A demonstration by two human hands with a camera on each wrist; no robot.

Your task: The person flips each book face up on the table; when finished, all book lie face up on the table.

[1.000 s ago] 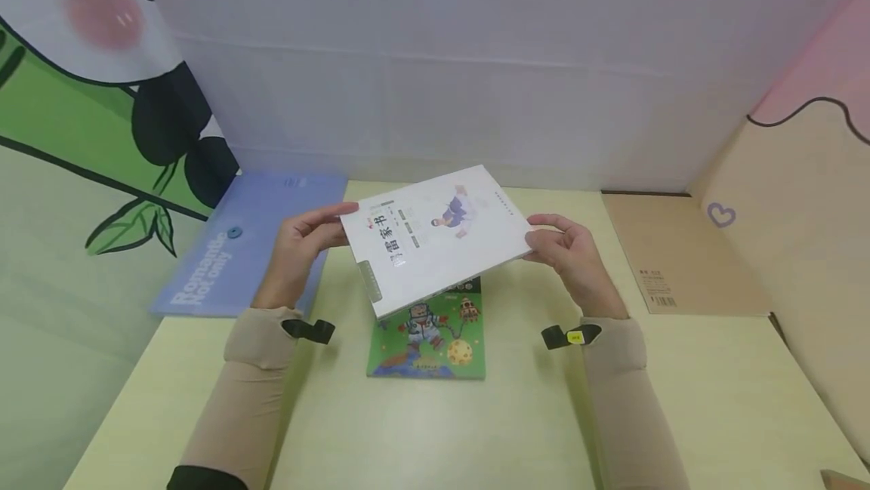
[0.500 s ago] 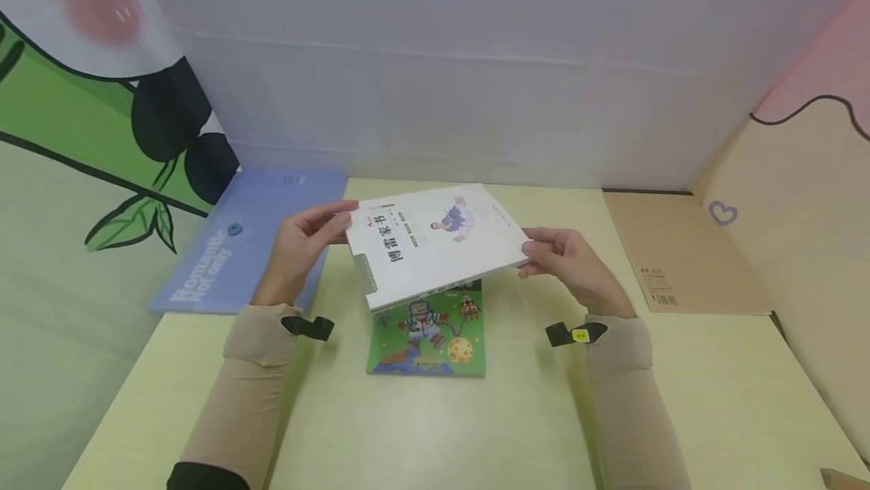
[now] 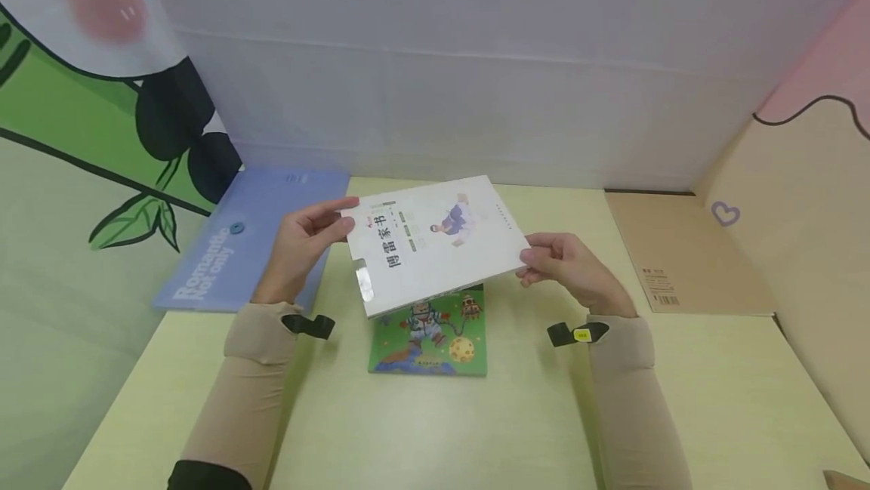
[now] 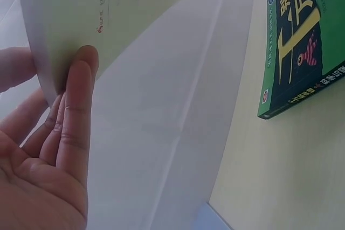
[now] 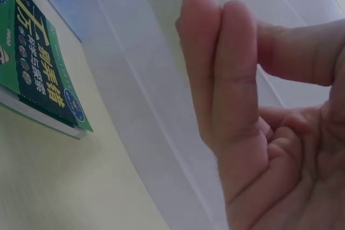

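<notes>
Between both hands a white book (image 3: 435,248) is held tilted in the air, its cover with dark characters and a small purple figure facing up in the head view. My left hand (image 3: 299,248) pinches its left edge, thumb on top; the left wrist view shows the fingers (image 4: 75,117) beneath the cover. The right hand (image 3: 567,267) pinches the right corner, thumb above and fingers below. Under the white book, a green book (image 3: 428,346) with an astronaut picture lies on the table, its upper part hidden. Both wrist views show that green book's spine or edge.
A blue document folder (image 3: 234,248) with a button lies at the table's left. On the right is a brown cardboard-like cover (image 3: 686,256) with a barcode. A brown corner (image 3: 843,479) shows at the lower right. Fabric walls (image 3: 476,67) stand behind and at both sides.
The white book dipped at its far edge, then tipped slightly back up toward the camera. The right hand moved a little lower. Both hands keep their hold; the green book stays put.
</notes>
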